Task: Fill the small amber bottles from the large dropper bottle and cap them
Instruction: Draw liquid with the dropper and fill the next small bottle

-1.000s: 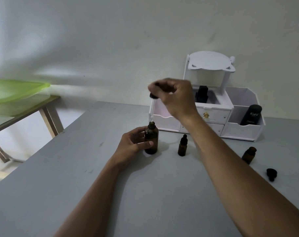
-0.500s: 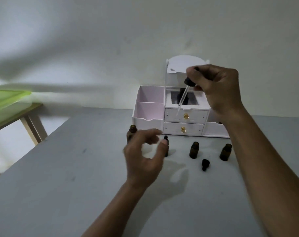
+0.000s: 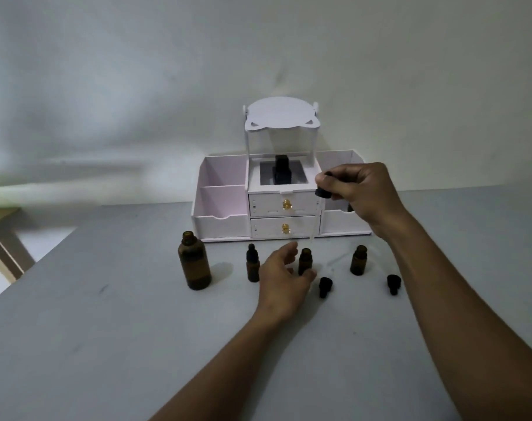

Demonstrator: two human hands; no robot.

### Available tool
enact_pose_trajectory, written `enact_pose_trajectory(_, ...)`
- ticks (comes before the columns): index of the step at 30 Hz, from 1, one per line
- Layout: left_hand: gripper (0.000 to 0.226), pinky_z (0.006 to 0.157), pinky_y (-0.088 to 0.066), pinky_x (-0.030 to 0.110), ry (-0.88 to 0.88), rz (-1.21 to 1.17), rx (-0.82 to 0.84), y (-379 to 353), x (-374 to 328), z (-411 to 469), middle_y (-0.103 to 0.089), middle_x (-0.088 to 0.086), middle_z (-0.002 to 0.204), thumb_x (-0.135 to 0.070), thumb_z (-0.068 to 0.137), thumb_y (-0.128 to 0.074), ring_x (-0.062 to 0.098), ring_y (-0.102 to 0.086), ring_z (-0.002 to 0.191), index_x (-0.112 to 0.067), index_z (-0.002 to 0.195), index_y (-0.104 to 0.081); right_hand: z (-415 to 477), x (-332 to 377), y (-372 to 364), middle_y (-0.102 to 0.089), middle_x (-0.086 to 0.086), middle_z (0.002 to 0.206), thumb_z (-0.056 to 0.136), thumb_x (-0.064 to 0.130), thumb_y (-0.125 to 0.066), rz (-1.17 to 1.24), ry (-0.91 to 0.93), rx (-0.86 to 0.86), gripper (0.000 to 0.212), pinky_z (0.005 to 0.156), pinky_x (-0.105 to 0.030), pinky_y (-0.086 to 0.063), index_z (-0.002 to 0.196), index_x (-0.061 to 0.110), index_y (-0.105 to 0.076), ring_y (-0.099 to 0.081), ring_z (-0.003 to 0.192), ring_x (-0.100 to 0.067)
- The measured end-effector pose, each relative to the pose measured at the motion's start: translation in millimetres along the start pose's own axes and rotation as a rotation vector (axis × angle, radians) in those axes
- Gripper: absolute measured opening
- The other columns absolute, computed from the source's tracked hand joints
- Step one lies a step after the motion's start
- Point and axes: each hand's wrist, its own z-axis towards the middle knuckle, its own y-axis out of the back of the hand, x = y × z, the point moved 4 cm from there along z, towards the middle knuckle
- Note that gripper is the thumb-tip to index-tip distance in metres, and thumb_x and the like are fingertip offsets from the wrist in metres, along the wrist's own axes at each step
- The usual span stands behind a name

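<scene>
Right hand (image 3: 362,192) pinches the black top of the dropper (image 3: 323,192) before the white organizer (image 3: 219,221), level with its right drawers. The pipette hangs down, its tip just above the middle small bottle (image 3: 305,260).

Left hand (image 3: 284,278) is loosely spread round that bottle. The thumb is at its base and the index finger is apart from the neck, so it is not closed on it. View blurred.

Row in front of the organizer:
- large bottle (image 3: 194,264), uncapped, off the left end
- capped small bottle (image 3: 252,265)
- the middle one
- third small bottle (image 3: 358,260), open, toward the right end
- 2 loose caps (image 3: 325,286), farther out

Risks:
- The neck is narrow, so a tip held off-centre would drip onto the table (image 3: 106,329).
- The bottle is unsteadied, so a nudge from pipette or thumb could tip it.
- The right forearm crosses above the third bottle and could knock it.
</scene>
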Motion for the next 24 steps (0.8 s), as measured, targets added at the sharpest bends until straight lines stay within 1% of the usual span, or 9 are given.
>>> enact_pose_trajectory(2, 0.064, 0.100, -0.042, 0.018, 0.002, 0.017, 0.012, -1, 1, 5, -0.061, -0.001, 0.141, -0.014, 0.086, -0.079, 0.012, -0.057, 0.126, -0.017, 0.144, -0.054, 1, -7, -3, -0.078, 0.004, 0.076, 0.084, 0.021, -0.078, -0.015, -0.023, 0.010, 0.006, 0.069, -0.018, -0.056, 0.089, 0.017, -0.079, -0.075, 0.073, -0.008)
enact_pose_trajectory(4, 0.058, 0.101, -0.045, 0.018, -0.005, 0.020, 0.017, -2, 1, 7, -0.066, -0.001, 0.134, -0.014, 0.085, -0.079, 0.009, -0.061, 0.119, -0.017, 0.139, -0.059, 3, -13, -5, -0.078, 0.000, 0.080, 0.084, 0.022, -0.078, -0.025, -0.041, 0.009, 0.009, 0.076, -0.028, -0.060, 0.091, 0.015, -0.079, -0.077, 0.076, -0.012)
enact_pose_trajectory(6, 0.054, 0.102, -0.047, 0.018, -0.011, 0.004, 0.019, -1, 1, 6, -0.069, -0.002, 0.129, -0.012, 0.086, -0.079, 0.006, -0.063, 0.112, -0.017, 0.136, -0.062, 4, -18, -8, -0.078, -0.001, 0.083, 0.084, 0.023, -0.078, -0.044, -0.051, 0.006, 0.010, 0.079, -0.033, -0.061, 0.092, 0.017, -0.079, -0.077, 0.077, -0.012)
enact_pose_trajectory(10, 0.049, 0.104, -0.046, 0.020, -0.022, -0.005, 0.010, -1, 0, 5, -0.069, 0.000, 0.129, -0.010, 0.088, -0.076, 0.006, -0.064, 0.112, -0.016, 0.135, -0.063, 6, -23, -11, -0.078, -0.001, 0.086, 0.084, 0.024, -0.078, -0.074, -0.061, -0.005, 0.014, 0.078, -0.032, -0.061, 0.095, 0.016, -0.079, -0.077, 0.078, -0.012)
enact_pose_trajectory(13, 0.046, 0.095, -0.047, 0.010, -0.039, 0.000, 0.000, -1, 0, 5, -0.071, -0.001, 0.125, -0.008, 0.089, -0.074, 0.002, -0.065, 0.103, -0.015, 0.133, -0.065, 6, -25, -13, -0.077, -0.002, 0.084, 0.085, 0.020, -0.078, -0.064, -0.067, 0.000, 0.014, 0.077, -0.030, -0.059, 0.095, 0.011, -0.079, -0.077, 0.077, -0.014)
enact_pose_trajectory(16, 0.044, 0.086, -0.044, 0.002, -0.039, 0.009, -0.003, -1, 0, 5, -0.072, -0.002, 0.122, -0.008, 0.090, -0.073, -0.003, -0.063, 0.097, -0.014, 0.133, -0.065, 5, -26, -13, -0.078, -0.004, 0.080, 0.083, 0.021, -0.080, -0.086, -0.051, -0.037, 0.012, 0.083, -0.035, -0.061, 0.090, 0.011, -0.080, -0.077, 0.075, -0.016)
enact_pose_trajectory(18, 0.043, 0.092, -0.049, 0.008, -0.033, -0.004, -0.004, -1, -1, 5, -0.073, -0.002, 0.120, -0.007, 0.090, -0.073, -0.003, -0.064, 0.095, -0.014, 0.131, -0.066, 5, -25, -13, -0.078, -0.003, 0.080, 0.083, 0.021, -0.080, -0.108, -0.037, -0.041, 0.012, 0.085, -0.036, -0.061, 0.089, 0.011, -0.080, -0.076, 0.073, -0.014)
enact_pose_trajectory(21, 0.041, 0.100, -0.055, 0.025, -0.022, -0.028, -0.013, 0, -2, 4, -0.074, -0.002, 0.116, -0.007, 0.088, -0.074, 0.003, -0.069, 0.099, -0.013, 0.129, -0.068, 2, -21, -16, -0.077, 0.001, 0.077, 0.083, 0.018, -0.079, -0.127, -0.015, -0.011, 0.009, 0.087, -0.035, -0.060, 0.088, 0.011, -0.080, -0.074, 0.070, -0.007)
enact_pose_trajectory(24, 0.041, 0.101, -0.055, 0.029, -0.013, -0.029, -0.012, 0, -3, 3, -0.074, -0.001, 0.117, -0.008, 0.088, -0.075, 0.006, -0.069, 0.101, -0.014, 0.128, -0.069, 1, -19, -18, -0.077, 0.000, 0.078, 0.084, 0.017, -0.078, -0.125, -0.005, 0.000, 0.009, 0.087, -0.038, -0.060, 0.089, 0.010, -0.080, -0.075, 0.072, -0.010)
